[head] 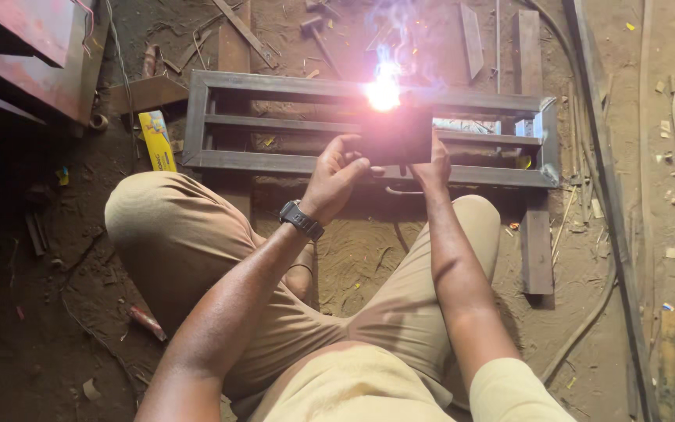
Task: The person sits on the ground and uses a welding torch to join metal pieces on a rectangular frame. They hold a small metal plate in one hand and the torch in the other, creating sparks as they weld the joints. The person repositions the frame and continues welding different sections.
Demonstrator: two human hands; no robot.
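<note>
My left hand [336,173], with a black watch on its wrist, grips the left edge of a dark rectangular shield plate [396,139] held up over a grey steel frame [275,161] on the ground. A bright welding arc [383,92] with smoke flares on the frame's far rail, just above the plate. My right hand [434,167] reaches forward beside the plate's lower right corner. Its fingers are hidden behind the plate, so what it holds does not show. My knees in tan trousers are on either side of my arms.
The frame rests on wooden planks [537,250] on a dirt floor. A yellow box [156,141] lies at its left end. A red metal structure [33,47] stands at the top left. A cable [587,320], metal strips and scraps lie to the right.
</note>
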